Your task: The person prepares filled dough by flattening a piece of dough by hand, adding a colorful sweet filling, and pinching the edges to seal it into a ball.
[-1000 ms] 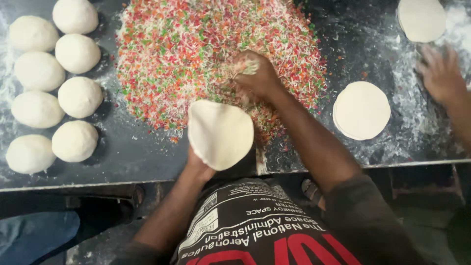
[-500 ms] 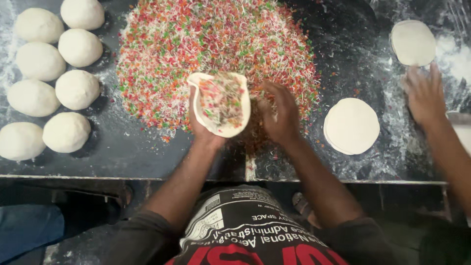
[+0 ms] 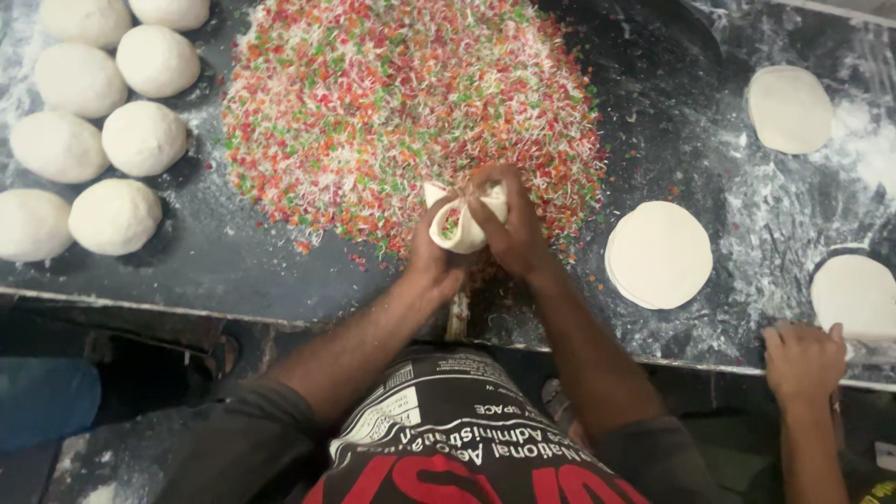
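Note:
My left hand (image 3: pixel 431 254) cups a round of white dough (image 3: pixel 464 233) that is folded up around a red, green and white shredded filling. My right hand (image 3: pixel 509 219) pinches the dough's edges together over the top. Both hands sit at the near edge of a big heap of the same colourful filling (image 3: pixel 401 103) spread on the dark worktop (image 3: pixel 261 266). A little of the filling shows through the gap in the folded dough.
Several smooth dough balls (image 3: pixel 112 217) lie in rows at the left. Flat rolled dough discs lie at the right: one (image 3: pixel 658 254) near me, one (image 3: pixel 790 107) further back, one (image 3: pixel 854 294) at the edge. Another person's hand (image 3: pixel 803 359) rests on the floured counter's front edge.
The open dough disc held flat in my left hand got filling and is now folded shut by both hands. The other person's hand moved from the far right back to the counter's front edge.

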